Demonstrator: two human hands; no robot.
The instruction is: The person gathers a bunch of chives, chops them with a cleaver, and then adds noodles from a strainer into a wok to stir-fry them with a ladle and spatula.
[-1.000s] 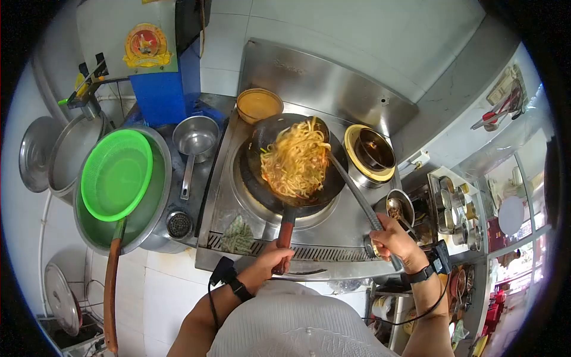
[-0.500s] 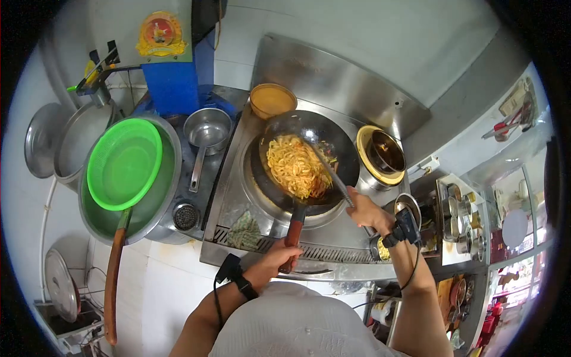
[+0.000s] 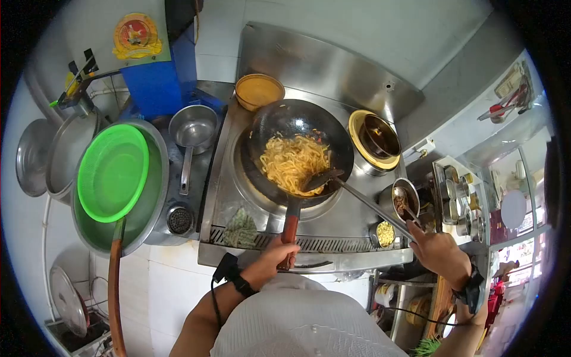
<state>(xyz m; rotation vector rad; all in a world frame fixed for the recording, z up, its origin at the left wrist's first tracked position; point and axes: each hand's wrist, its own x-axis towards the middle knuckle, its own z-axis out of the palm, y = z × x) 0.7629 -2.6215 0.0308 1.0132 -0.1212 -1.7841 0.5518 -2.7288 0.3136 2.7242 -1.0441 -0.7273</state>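
My left hand (image 3: 278,254) is wrapped around the red-brown handle of a dark wok (image 3: 297,116) on the steel stove. Sauced noodles (image 3: 291,159) lie heaped in the wok's middle. My right hand (image 3: 437,254) grips the long metal handle of a spatula (image 3: 372,205), off to the right of the stove. The spatula's dark blade rests inside the wok, at the right lower edge of the noodles. Close to my right hand stand a steel pot (image 3: 389,199) with a spoon and brown contents, and a small container of chopped yellowish bits (image 3: 385,234).
A folded cloth (image 3: 240,231) lies on the stove's front left. Behind are an orange-brown bowl (image 3: 260,91) and, rightward, a pot of dark liquid (image 3: 380,135). At left are a saucepan (image 3: 193,128) and a green basket (image 3: 113,172) over a large basin (image 3: 159,196).
My right hand has moved right and down, drawing the spatula toward the wok's near right side. The noodles have shifted within the wok. My left hand keeps its hold on the wok handle.
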